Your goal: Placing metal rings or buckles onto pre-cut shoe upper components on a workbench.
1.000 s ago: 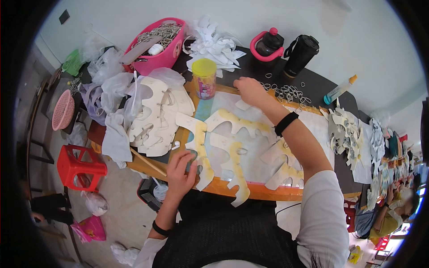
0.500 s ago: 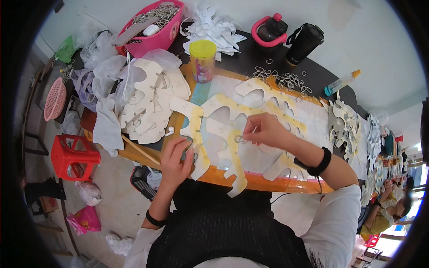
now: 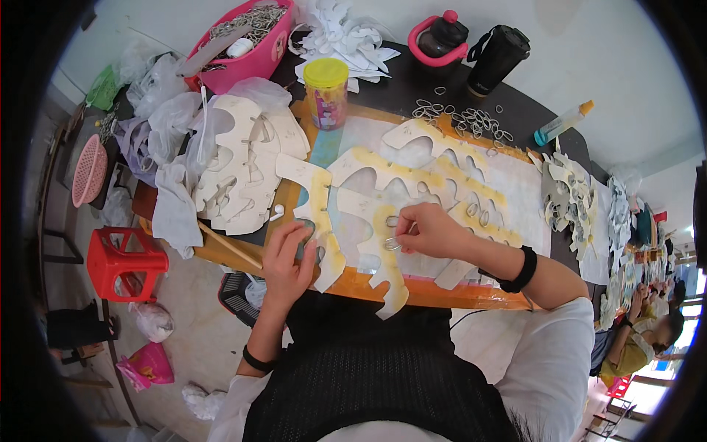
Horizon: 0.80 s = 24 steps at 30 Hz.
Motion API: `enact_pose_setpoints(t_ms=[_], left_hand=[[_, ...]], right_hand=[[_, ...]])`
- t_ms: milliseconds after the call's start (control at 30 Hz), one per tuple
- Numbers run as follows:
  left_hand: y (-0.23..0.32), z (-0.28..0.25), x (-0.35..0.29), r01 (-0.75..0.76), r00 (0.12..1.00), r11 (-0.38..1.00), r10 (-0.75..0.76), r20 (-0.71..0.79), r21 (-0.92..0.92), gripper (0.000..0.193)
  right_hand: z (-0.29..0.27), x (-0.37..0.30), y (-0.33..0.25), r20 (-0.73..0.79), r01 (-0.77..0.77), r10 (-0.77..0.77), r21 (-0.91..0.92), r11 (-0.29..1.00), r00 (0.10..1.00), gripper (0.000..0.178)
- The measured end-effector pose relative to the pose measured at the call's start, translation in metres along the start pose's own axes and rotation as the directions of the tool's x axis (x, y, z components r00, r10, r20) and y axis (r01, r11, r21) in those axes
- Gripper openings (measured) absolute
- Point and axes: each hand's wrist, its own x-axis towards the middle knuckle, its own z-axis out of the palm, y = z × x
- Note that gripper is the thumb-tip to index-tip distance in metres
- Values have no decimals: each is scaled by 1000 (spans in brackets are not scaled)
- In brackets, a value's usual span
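My right hand (image 3: 420,230) pinches a small oval metal ring (image 3: 392,243) over a cream, wavy-edged cut piece (image 3: 390,276) with yellowish glue-like stains. My left hand (image 3: 287,258) rests at the edge of a similar cut piece (image 3: 322,221) to its left, fingers loosely bent and apart, holding nothing I can see. Farther back lie more such pieces (image 3: 412,136), and metal rings (image 3: 479,210) sit on some of them. A loose heap of oval rings (image 3: 479,121) lies on the dark tabletop beyond.
A yellow-lidded tub (image 3: 325,92) stands behind the pieces. At left are a stack of cut pieces (image 3: 243,191), plastic bags (image 3: 173,118) and a pink basket of rings (image 3: 276,48). A black tumbler (image 3: 499,60) and a glue bottle (image 3: 563,125) stand at the back. A red stool (image 3: 125,261) is on the floor.
My right hand has moved slightly down and left with the ring, which is now lower on the cut piece. My left hand stays nearly in place. The whole view has shifted a little.
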Motion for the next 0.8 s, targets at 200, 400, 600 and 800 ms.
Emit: enact_pose_setpoints(t_ms=[200,400,600,800], left_hand=[[2,-1,-1,6,1000,1000,-6,3,12,22],[1,-2,-1,32,999,999,-32,13,13,20],[-4,0,-1,6,1000,1000,-6,10,29,20],[-5,0,-3,9,1000,999,-10,17,35,20]], right_hand=[[-14,-2,1,-183,232,-308,-348,908,933,8],[-106,72,20,-507,-156,-308,-682,714,805,15],[-156,135,73,-422,121,-539,-695,709,729,27],[-154,157,59,-283,184,-482,-675,714,829,15]])
